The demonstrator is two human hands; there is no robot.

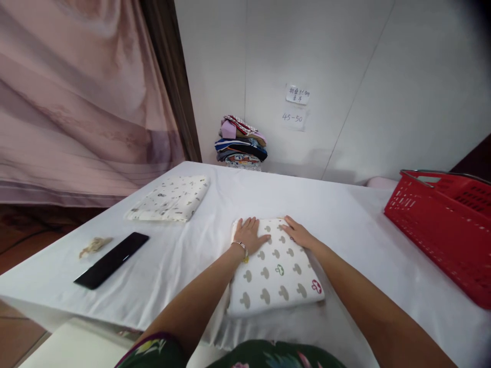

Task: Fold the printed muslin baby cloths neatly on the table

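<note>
A folded white cloth with grey mushroom prints [274, 276] lies on the white-covered table [184, 255] right in front of me. My left hand [249, 234] rests flat on its far left corner, fingers stretched out. My right hand [297, 232] lies flat on its far edge, fingers extended. Neither hand holds anything. A bracelet sits on my left wrist.
A second folded patterned cloth [171, 199] lies at the far left of the table. A black phone [112, 259] and a small beige scrap [94, 246] lie near the left edge. A red plastic basket [447, 225] stands at the right. A pile of folded clothes [241, 140] sits by the wall.
</note>
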